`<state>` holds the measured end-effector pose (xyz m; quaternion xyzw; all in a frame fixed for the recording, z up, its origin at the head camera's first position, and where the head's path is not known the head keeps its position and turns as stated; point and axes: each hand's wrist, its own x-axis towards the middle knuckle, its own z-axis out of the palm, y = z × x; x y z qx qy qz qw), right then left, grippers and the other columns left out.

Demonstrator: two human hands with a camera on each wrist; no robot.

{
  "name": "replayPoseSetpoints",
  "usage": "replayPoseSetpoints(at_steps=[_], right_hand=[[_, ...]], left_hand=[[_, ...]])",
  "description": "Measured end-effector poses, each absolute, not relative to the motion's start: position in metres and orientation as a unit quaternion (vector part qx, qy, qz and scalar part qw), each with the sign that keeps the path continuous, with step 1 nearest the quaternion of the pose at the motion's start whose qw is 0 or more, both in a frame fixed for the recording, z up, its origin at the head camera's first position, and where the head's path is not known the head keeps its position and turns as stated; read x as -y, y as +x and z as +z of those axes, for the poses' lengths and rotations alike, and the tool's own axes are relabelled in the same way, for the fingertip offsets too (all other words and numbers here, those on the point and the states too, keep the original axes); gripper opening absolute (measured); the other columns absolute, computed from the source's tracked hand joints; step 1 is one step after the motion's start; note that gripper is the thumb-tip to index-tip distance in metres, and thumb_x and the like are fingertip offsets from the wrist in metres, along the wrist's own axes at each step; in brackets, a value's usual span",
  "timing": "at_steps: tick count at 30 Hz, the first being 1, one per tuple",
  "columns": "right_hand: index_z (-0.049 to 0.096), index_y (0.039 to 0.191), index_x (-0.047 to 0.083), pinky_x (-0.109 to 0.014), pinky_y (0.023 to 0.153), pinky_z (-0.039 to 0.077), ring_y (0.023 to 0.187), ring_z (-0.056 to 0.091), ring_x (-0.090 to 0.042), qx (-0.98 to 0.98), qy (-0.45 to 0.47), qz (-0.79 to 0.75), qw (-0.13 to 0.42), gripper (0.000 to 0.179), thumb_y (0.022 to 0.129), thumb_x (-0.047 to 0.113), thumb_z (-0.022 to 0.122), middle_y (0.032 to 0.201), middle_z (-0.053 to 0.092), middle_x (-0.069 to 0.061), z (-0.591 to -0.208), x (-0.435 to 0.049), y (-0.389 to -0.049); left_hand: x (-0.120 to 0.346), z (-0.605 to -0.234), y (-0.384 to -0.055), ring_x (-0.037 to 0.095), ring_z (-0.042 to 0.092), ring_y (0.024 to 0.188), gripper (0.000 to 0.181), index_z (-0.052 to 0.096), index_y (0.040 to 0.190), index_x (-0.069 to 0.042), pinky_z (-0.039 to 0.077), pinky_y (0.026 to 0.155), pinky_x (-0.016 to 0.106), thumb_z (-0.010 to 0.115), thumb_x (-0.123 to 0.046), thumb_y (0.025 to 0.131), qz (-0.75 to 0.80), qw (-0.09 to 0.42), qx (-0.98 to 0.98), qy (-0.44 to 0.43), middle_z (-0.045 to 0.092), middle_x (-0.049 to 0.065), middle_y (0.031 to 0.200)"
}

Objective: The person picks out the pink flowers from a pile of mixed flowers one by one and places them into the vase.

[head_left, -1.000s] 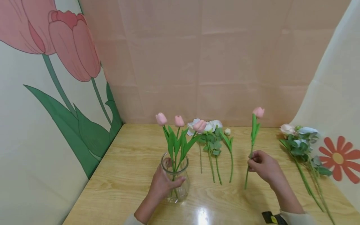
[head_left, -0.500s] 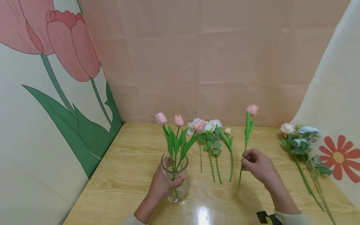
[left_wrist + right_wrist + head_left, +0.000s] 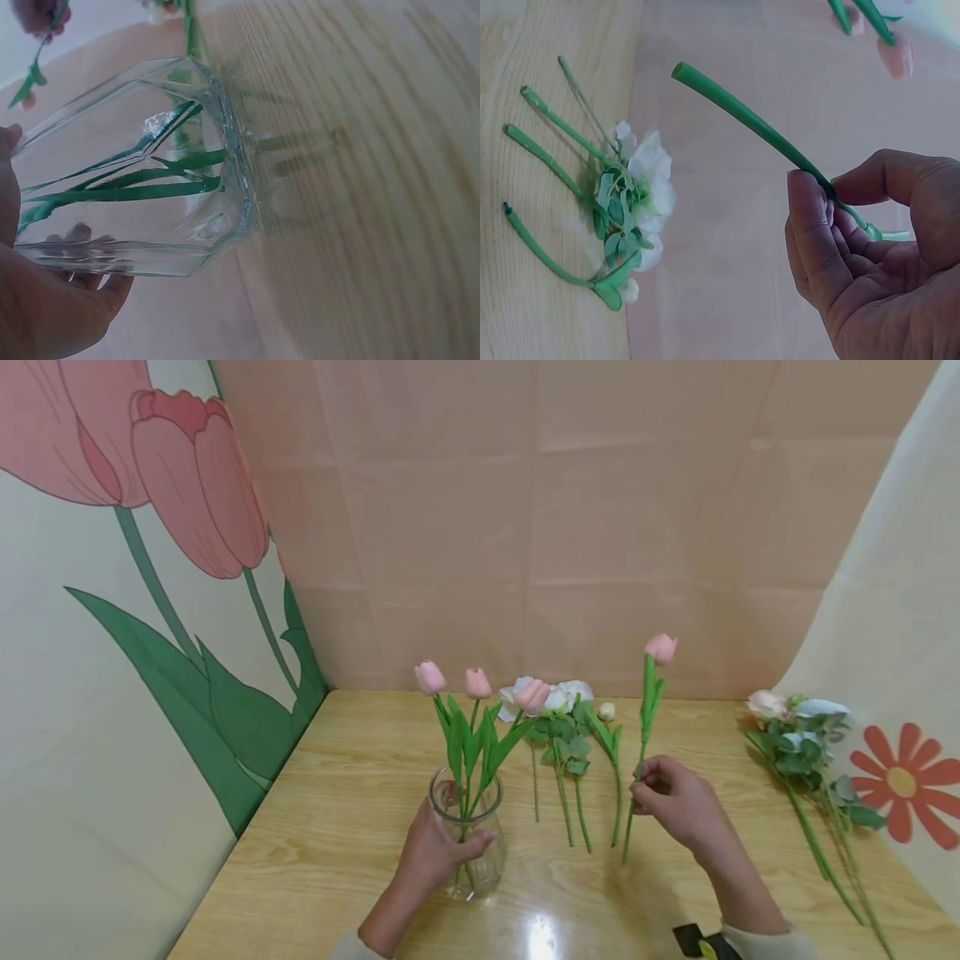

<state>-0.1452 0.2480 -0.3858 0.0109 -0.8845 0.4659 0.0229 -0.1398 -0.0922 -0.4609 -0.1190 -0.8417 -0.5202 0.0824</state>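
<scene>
A clear glass vase (image 3: 487,860) stands on the table, and my left hand (image 3: 438,843) grips its left side with fingers and thumb around it. Three pink tulips (image 3: 477,683) lean out of its mouth; their green stems (image 3: 150,176) show through the glass in the left wrist view. To the right of the vase, my right hand (image 3: 678,802) pinches a single pink tulip (image 3: 661,649) by its stem, holding it nearly upright with the bloom on top. In the right wrist view the cut end of that tulip's stem (image 3: 735,109) points away from the fingers.
White flowers (image 3: 562,697) with green leaves lie behind and right of the vase, beside a small white bud (image 3: 607,711) on a leafy stem. More pale blooms with long stems (image 3: 806,739) lie at the table's right. A fabric backdrop (image 3: 525,527) rises behind the wooden table (image 3: 300,827).
My right hand has moved left with the tulip, bringing it nearer the vase. The left hand and the vase have stayed in place.
</scene>
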Motion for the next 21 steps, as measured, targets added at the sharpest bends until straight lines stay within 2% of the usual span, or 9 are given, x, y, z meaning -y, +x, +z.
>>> replayPoseSetpoints(at_steps=[21], right_hand=[[0.056, 0.112, -0.002, -0.026, 0.071, 0.060, 0.083, 0.067, -0.016, 0.867, 0.042, 0.496, 0.034, 0.021, 0.096, 0.008, 0.064, 0.099, 0.065, -0.015, -0.370, -0.216, -0.137]], left_hand=[[0.092, -0.461, -0.139, 0.032, 0.058, 0.123, 0.090, 0.045, 0.144, -0.015, 0.048, 0.104, 0.056, 0.088, -0.046, 0.072, -0.519, 0.088, 0.842, -0.118, 0.058, 0.011, 0.136]])
